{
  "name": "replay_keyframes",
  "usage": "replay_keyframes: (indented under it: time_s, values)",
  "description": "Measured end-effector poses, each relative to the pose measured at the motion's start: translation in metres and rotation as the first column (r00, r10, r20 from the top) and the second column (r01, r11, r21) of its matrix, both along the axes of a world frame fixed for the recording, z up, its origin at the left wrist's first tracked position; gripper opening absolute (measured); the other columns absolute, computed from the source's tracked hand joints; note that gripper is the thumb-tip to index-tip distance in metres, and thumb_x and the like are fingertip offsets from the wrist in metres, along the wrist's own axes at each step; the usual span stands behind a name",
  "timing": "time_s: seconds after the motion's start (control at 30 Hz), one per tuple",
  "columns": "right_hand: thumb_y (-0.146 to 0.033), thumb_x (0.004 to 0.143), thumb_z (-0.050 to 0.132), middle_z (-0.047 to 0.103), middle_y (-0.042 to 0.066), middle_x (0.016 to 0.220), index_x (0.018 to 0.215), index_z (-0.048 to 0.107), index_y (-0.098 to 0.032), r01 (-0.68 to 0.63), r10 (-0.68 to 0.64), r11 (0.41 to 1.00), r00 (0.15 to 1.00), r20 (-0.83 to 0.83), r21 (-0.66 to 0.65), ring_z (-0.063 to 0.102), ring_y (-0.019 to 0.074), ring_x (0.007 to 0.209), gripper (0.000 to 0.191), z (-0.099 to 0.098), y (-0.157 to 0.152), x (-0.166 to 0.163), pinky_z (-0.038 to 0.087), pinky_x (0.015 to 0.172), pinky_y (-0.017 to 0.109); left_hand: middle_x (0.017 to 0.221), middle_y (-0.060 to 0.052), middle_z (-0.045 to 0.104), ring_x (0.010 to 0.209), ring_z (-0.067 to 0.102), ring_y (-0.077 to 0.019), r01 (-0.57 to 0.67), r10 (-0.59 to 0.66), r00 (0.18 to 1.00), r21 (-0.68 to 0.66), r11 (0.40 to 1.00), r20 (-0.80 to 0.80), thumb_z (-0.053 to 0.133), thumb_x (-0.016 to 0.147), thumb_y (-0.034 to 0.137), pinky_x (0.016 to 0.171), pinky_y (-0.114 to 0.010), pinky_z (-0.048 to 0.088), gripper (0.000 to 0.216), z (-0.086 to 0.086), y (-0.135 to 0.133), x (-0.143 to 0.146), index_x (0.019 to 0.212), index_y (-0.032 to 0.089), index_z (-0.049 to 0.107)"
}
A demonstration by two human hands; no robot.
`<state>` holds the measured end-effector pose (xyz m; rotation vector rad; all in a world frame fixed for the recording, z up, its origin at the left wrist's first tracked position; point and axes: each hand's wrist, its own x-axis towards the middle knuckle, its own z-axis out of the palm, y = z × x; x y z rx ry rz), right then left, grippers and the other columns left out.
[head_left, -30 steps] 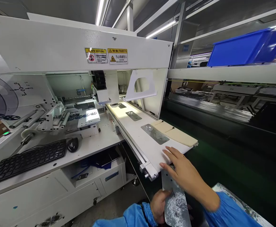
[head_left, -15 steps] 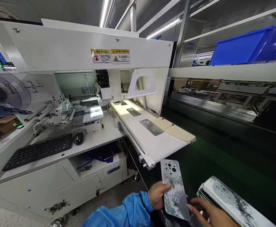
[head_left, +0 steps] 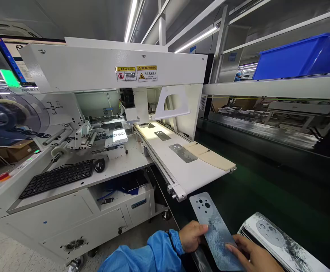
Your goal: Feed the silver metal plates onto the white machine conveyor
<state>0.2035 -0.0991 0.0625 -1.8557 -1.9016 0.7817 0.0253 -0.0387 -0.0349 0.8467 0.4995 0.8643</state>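
A grey-white marbled phone back cover [head_left: 220,226] with round camera holes at its top end is held at the bottom of the view. My left hand [head_left: 192,236], in a blue sleeve, grips its left edge with the thumb on the face. Closed on its right edge, lower down, are the fingers of my right hand [head_left: 251,253]. Just right of that hand lies a stack of marbled phone covers [head_left: 284,241]. Past the held cover's top end is the near end of a white conveyor belt [head_left: 179,181], carrying another phone cover [head_left: 182,152].
The belt runs into a white machine [head_left: 97,68] with warning labels. A smaller-looking cover [head_left: 162,135] lies farther along it. A beige plate [head_left: 213,155] borders its right side. A keyboard [head_left: 57,177] and mouse [head_left: 99,165] rest left. A blue bin [head_left: 298,56] sits on the upper-right shelf.
The held cover has tilted, its lower end swinging right, and its surface looks bluer. My right hand now grips its edge more fully. The view has turned slightly left.
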Motion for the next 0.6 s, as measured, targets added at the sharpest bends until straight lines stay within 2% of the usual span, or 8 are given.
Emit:
replay_keyframes:
  time_s: [0.17, 0.23, 0.3, 0.4, 0.5, 0.6]
  values:
    - [-0.055, 0.08, 0.047, 0.071, 0.003, 0.076, 0.112, 0.063, -0.026, 0.102, -0.105, 0.993, 0.992, 0.068, 0.054, 0.069, 0.0234, 0.068, 0.046, -0.004, 0.0, 0.011, 0.052, 0.059, 0.032, 0.059, -0.007, 0.063, 0.044, 0.053, -0.0122, 0.058, -0.064, 0.995, 0.071, 0.996, 0.081, 0.072, 0.061, 0.067, 0.045, -0.026, 0.04, 0.066, -0.013, 0.004, 0.007, 0.08, 0.005, 0.067]
    - [-0.056, 0.082, 0.045, 0.071, 0.006, 0.084, 0.112, 0.061, -0.023, 0.102, -0.117, 0.983, 0.989, 0.092, 0.15, 0.069, 0.024, 0.074, 0.047, -0.003, -0.002, 0.006, 0.054, 0.062, 0.033, 0.052, -0.004, 0.058, 0.04, 0.05, -0.011, 0.066, -0.075, 0.992, 0.09, 0.994, 0.097, 0.069, 0.063, 0.068, 0.041, -0.024, 0.037, 0.063, -0.016, 0.005, 0.008, 0.073, 0.005, 0.065]
    - [-0.056, 0.082, 0.046, 0.071, 0.011, 0.096, 0.103, 0.062, -0.021, 0.069, -0.105, 0.956, 0.988, 0.115, 0.284, 0.069, 0.0261, 0.086, 0.044, -0.002, -0.005, -0.003, 0.056, 0.07, 0.036, 0.049, -0.002, 0.055, 0.037, 0.048, -0.01, 0.064, -0.073, 0.993, 0.099, 0.993, 0.094, 0.067, 0.064, 0.07, 0.041, -0.025, 0.036, 0.065, -0.017, 0.006, 0.009, 0.072, 0.005, 0.064]
    - [-0.059, 0.079, 0.052, 0.068, 0.016, 0.108, 0.098, 0.064, -0.019, -0.025, -0.064, 0.902, 0.979, 0.192, 0.431, 0.068, 0.0301, 0.095, 0.046, -0.005, -0.009, -0.017, 0.057, 0.074, 0.04, 0.053, -0.004, 0.06, 0.042, 0.05, -0.0113, 0.028, -0.032, 0.999, 0.093, 0.995, 0.042, 0.066, 0.065, 0.071, 0.05, -0.028, 0.041, 0.07, -0.017, 0.004, 0.009, 0.084, 0.004, 0.068]
    - [-0.052, 0.078, 0.057, 0.067, 0.017, 0.113, 0.103, 0.065, -0.017, -0.117, -0.044, 0.868, 0.95, 0.309, 0.483, 0.067, 0.0328, 0.099, 0.044, -0.015, -0.01, -0.023, 0.058, 0.073, 0.042, 0.056, -0.007, 0.063, 0.048, 0.053, -0.0138, 0.004, -0.004, 1.0, 0.095, 0.996, -0.003, 0.063, 0.066, 0.073, 0.061, -0.033, 0.044, 0.075, -0.016, 0.003, 0.008, 0.094, 0.003, 0.069]
    - [-0.04, 0.08, 0.053, 0.066, 0.02, 0.115, 0.105, 0.065, -0.015, -0.14, -0.067, 0.856, 0.925, 0.375, 0.497, 0.066, 0.0339, 0.101, 0.038, -0.024, -0.01, -0.022, 0.059, 0.071, 0.042, 0.049, -0.004, 0.055, 0.043, 0.048, -0.0114, 0.049, -0.048, 0.999, 0.098, 0.994, -0.011, 0.061, 0.064, 0.077, 0.053, -0.029, 0.04, 0.073, -0.015, 0.004, 0.009, 0.073, 0.005, 0.066]
